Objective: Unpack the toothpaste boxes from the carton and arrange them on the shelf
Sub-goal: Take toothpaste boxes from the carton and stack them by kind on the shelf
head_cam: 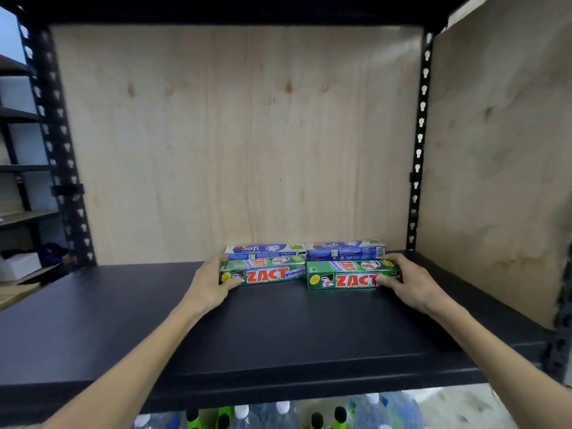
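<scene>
Here, both my hands grip green Zact toothpaste boxes on the dark shelf (278, 329).

My left hand (213, 284) curls round the left end of the left Zact box (266, 272), thumb on its front; my right hand (408, 283) grasps the right end of the right Zact box (346, 275) likewise. Two blue Safi boxes (305, 250) lie end to end just behind them, near the plywood back panel (235, 134). Bottles (278, 413) show below the shelf.

Dim, soft light from the front, wide-angle bending at the edges, blurred corners and mild overall softness
</scene>
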Action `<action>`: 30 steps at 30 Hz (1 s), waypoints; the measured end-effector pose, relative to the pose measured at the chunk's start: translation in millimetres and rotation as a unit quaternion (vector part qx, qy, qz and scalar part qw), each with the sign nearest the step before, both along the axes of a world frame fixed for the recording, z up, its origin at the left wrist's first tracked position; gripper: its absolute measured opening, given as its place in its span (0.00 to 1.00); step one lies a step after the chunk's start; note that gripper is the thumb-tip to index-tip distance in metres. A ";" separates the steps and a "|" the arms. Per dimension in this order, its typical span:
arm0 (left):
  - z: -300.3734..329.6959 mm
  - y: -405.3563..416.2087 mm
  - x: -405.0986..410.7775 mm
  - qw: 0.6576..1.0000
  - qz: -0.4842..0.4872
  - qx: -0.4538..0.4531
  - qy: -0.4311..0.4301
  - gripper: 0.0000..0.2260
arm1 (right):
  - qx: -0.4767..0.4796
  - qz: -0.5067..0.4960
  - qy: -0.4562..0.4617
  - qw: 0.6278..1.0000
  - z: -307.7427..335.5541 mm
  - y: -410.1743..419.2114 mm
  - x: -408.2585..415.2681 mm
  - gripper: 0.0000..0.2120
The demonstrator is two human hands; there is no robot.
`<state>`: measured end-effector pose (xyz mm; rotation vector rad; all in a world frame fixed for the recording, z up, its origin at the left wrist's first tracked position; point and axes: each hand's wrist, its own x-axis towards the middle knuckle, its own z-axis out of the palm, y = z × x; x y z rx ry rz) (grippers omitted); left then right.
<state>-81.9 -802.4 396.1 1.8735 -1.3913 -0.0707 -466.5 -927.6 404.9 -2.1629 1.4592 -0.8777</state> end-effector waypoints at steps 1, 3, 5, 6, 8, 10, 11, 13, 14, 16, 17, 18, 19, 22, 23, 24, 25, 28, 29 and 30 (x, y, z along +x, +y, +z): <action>-0.5 -5.4 1.2 1.000 0.005 0.000 -0.003 0.25 | -0.004 -0.007 -0.006 1.000 -1.5 -7.8 0.2 0.27; -2.2 -15.3 5.2 1.000 0.015 0.001 -0.003 0.27 | -0.001 -0.019 -0.012 1.000 -2.8 -21.5 1.4 0.27; -2.7 -22.8 5.8 1.000 0.029 0.000 0.005 0.28 | 0.002 -0.033 -0.006 0.999 -4.4 -33.6 3.4 0.28; -3.3 -26.8 6.0 0.999 0.033 -0.002 0.009 0.28 | 0.001 -0.035 0.000 0.999 -5.1 -39.1 4.5 0.28; -3.3 -31.8 4.2 0.999 0.040 0.002 0.010 0.29 | 0.003 -0.033 0.004 0.999 -6.6 -48.9 7.2 0.28; -3.7 -36.3 4.4 0.999 0.043 -0.001 0.020 0.31 | 0.004 -0.028 0.004 1.000 -7.7 -57.7 10.1 0.29; -4.1 -37.9 4.8 0.998 0.045 -0.002 0.032 0.32 | 0.003 -0.025 0.002 1.000 -8.4 -62.2 11.4 0.30; -4.1 -42.0 4.2 0.997 0.056 -0.001 0.053 0.35 | 0.003 -0.015 0.005 1.000 -9.1 -70.2 13.6 0.33; -3.5 -45.0 4.0 0.996 0.065 0.000 0.061 0.36 | 0.006 -0.009 0.010 1.000 -9.1 -73.1 14.5 0.35; -2.4 -49.3 3.9 0.995 0.074 0.000 0.073 0.38 | 0.009 0.004 0.020 1.000 -9.5 -78.0 15.7 0.38; -1.5 -50.3 4.1 0.994 0.076 0.000 0.077 0.39 | 0.005 0.009 0.024 1.000 -9.8 -80.3 16.0 0.39; -1.2 -51.6 5.9 0.994 0.076 0.000 0.082 0.40 | -0.005 0.013 0.029 0.999 -10.0 -82.1 16.0 0.40; -1.4 -53.1 7.0 0.993 0.075 -0.003 0.090 0.42 | -0.016 0.014 0.031 0.999 -10.5 -84.3 15.6 0.41; -4.5 -53.3 6.9 0.991 0.070 -0.013 0.110 0.40 | -0.036 0.016 0.038 0.999 -12.1 -87.0 16.3 0.44; -5.6 -52.8 6.3 0.991 0.066 -0.018 0.114 0.36 | -0.039 0.015 0.040 0.998 -12.3 -86.9 17.1 0.43; -5.7 -52.3 5.0 0.991 0.062 -0.023 0.118 0.34 | -0.042 0.014 0.042 0.998 -11.8 -86.1 17.8 0.43; -6.4 -52.1 4.7 0.991 0.058 -0.031 0.119 0.33 | -0.041 0.011 0.042 0.998 -11.9 -85.3 18.2 0.43; -5.9 -47.1 3.1 0.991 0.055 -0.030 0.119 0.38 | -0.032 0.004 0.032 0.999 -12.3 -80.8 19.7 0.43; -5.8 -45.4 1.7 0.991 0.056 -0.028 0.116 0.41 | -0.027 0.000 0.028 0.999 -11.6 -77.3 20.4 0.43; -5.6 -43.5 1.2 0.992 0.059 -0.021 0.112 0.43 | -0.024 -0.005 0.027 0.999 -10.4 -72.5 20.8 0.44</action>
